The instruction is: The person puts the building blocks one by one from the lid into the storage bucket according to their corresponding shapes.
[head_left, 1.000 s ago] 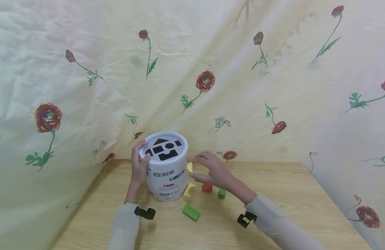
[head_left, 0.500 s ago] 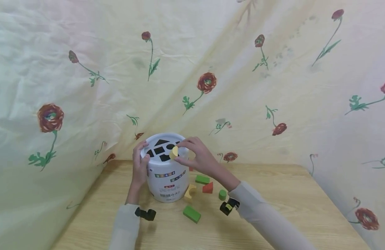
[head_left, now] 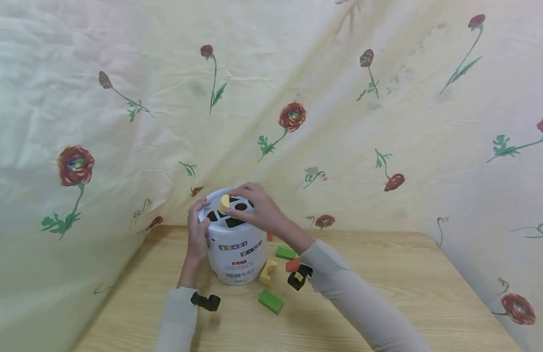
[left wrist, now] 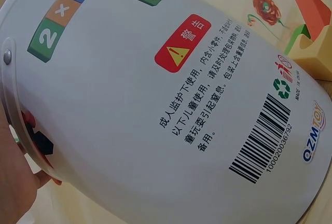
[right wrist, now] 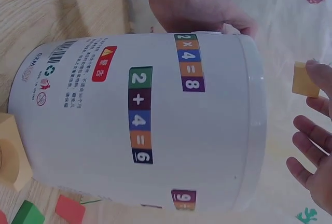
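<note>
A white toy bucket (head_left: 236,252) with printed sums stands upright on the table. Its lid (head_left: 215,197) has several dark shaped holes. My left hand (head_left: 197,232) grips the bucket's left side at the rim; part of that hand (left wrist: 15,182) shows by the handle pivot in the left wrist view. Over the lid, my right hand (head_left: 260,209) pinches a yellow half-round block (head_left: 224,203) between thumb and fingertips. In the right wrist view the block (right wrist: 305,80) is apart from the lid, and the other fingers are spread. The right hand covers part of the lid.
Right of the bucket lie a yellow arch block (head_left: 266,273), a green rectangular block (head_left: 270,301), another green block (head_left: 285,253) and a red block (head_left: 292,264) partly behind the right wrist camera (head_left: 299,277). Flowered cloth (head_left: 342,146) hangs behind the wooden table (head_left: 408,283).
My right hand has lifted the yellow half-round block from beside the bucket and carried it leftward over the lid. The left hand keeps its hold on the bucket.
</note>
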Demonstrator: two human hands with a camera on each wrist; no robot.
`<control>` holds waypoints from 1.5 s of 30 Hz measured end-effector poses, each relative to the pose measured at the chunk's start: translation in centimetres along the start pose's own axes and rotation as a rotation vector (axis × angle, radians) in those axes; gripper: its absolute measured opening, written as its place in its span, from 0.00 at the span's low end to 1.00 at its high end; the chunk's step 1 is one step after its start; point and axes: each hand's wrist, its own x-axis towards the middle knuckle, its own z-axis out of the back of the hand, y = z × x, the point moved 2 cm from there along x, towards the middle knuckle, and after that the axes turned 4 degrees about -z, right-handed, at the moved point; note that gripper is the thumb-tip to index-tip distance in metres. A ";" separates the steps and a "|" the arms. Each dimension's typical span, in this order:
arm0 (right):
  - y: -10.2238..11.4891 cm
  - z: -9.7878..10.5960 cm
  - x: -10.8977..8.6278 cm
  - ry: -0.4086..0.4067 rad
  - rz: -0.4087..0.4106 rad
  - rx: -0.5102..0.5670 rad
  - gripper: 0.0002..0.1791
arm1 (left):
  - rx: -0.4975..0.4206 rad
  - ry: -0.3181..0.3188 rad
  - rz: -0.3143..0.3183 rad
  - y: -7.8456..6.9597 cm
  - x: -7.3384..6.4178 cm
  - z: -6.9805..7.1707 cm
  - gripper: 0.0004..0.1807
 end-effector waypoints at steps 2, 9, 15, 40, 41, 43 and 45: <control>0.2 -0.3 0.4 0.017 -0.002 -0.010 0.26 | -0.007 0.005 0.000 0.0 0.0 0.0 0.28; 0.1 -1.4 1.6 0.066 0.009 -0.061 0.27 | -0.022 0.001 0.012 0.1 0.1 0.0 0.28; -0.3 -2.3 2.2 0.100 0.013 -0.069 0.26 | -0.025 -0.004 -0.003 0.1 0.2 -0.1 0.29; -0.8 -4.4 2.3 0.110 0.074 -0.218 0.28 | -0.017 0.000 0.015 -0.1 -0.1 -0.2 0.31; -0.8 -4.5 2.3 0.105 0.075 -0.225 0.28 | -0.017 -0.002 0.016 -0.1 -0.1 -0.2 0.31; -0.8 -4.5 2.3 0.100 0.073 -0.245 0.29 | -0.016 -0.003 0.012 -0.1 -0.1 -0.3 0.31; -0.9 -4.6 2.4 0.095 0.069 -0.271 0.29 | -0.011 -0.002 0.016 -0.1 0.0 -0.3 0.31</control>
